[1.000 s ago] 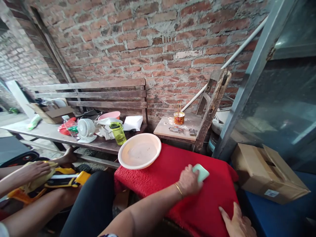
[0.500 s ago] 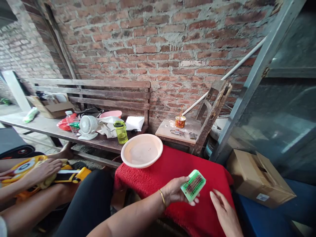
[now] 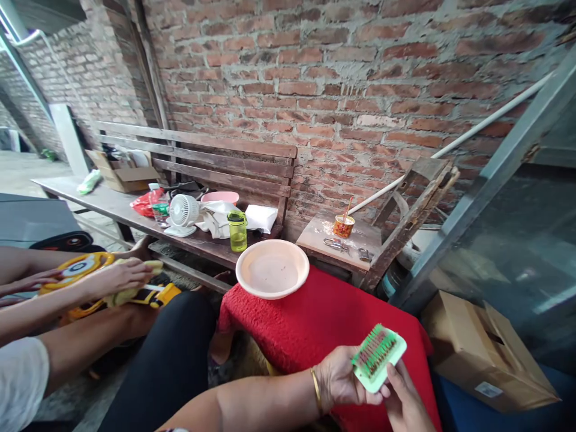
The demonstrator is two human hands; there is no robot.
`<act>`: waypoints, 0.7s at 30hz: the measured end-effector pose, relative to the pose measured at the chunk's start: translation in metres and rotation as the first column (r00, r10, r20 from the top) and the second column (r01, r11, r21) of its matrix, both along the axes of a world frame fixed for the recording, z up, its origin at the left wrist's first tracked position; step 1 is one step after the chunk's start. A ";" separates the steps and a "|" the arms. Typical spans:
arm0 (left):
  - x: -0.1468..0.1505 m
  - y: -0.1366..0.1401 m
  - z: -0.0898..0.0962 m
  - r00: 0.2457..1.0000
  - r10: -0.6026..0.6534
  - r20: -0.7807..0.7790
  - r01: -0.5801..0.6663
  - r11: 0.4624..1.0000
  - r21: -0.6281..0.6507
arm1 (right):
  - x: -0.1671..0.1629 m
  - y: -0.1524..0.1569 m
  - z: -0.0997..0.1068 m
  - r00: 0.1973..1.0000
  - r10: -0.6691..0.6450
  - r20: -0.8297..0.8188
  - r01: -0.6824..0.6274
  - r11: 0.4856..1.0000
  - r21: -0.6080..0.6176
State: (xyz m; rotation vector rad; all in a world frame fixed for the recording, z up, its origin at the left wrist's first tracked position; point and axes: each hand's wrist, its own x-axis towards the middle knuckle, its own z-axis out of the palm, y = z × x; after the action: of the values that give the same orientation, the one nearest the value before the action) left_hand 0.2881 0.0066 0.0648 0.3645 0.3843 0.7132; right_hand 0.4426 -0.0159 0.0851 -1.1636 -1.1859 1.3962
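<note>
A green scrubbing brush (image 3: 378, 357) faces up with its bristles showing, some of them stained brown. My left hand (image 3: 339, 378), a gold bangle at the wrist, is closed on the brush's left side. At the brush's lower right edge, my right hand (image 3: 407, 396) has its thumb on the rim; its other fingers are partly hidden behind. Below both hands spreads a red cloth (image 3: 324, 315) over a table. A pale plastic basin (image 3: 272, 294) sits at the far end of that cloth.
At left, another person's hand (image 3: 128, 279) wipes a yellow toy with a cloth. On the wooden bench (image 3: 144, 219) are a white fan (image 3: 183, 211) and a green bottle (image 3: 237, 233). A chair (image 3: 310, 240) holds a tin (image 3: 344, 226) and padlocks. A cardboard box (image 3: 481, 354) stands right.
My right hand has come in from apart to touch the brush. The brush has turned and tilted in my left hand. The view has swung left.
</note>
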 end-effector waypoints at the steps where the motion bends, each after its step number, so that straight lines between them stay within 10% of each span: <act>1: 0.000 -0.001 -0.001 1.000 0.012 -0.001 -0.012 1.000 -0.014 | -0.005 -0.001 0.006 0.998 0.018 -0.062 -0.021 0.998 -0.053; 6: -0.004 -0.007 0.000 0.998 0.003 -0.058 -0.003 1.000 0.002 | -0.023 -0.004 0.021 0.988 0.010 -0.154 -0.032 0.989 -0.142; 11: -0.024 -0.018 -0.005 0.855 -0.149 -0.496 0.259 0.952 0.161 | -0.027 0.000 0.018 0.992 -0.064 -0.109 0.045 0.984 -0.172; 14: -0.060 -0.027 -0.001 0.622 0.198 -0.758 0.229 0.879 0.418 | -0.015 0.006 0.012 0.989 -0.136 0.061 0.144 0.978 -0.149; 17: -0.111 -0.030 0.014 0.300 0.612 -0.732 0.421 0.603 0.677 | -0.004 0.013 0.003 0.962 -0.183 0.202 0.209 0.971 -0.119; 21: -0.173 -0.026 0.024 -0.067 0.746 -0.662 0.637 0.543 0.547 | -0.003 0.014 -0.010 0.953 -0.188 0.236 0.234 0.955 -0.182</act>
State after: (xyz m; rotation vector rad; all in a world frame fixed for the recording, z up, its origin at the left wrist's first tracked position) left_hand 0.1154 -0.0195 0.0890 2.1086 1.6578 0.5003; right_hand 0.4400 -0.0017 0.0747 -1.5772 -1.0420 1.2749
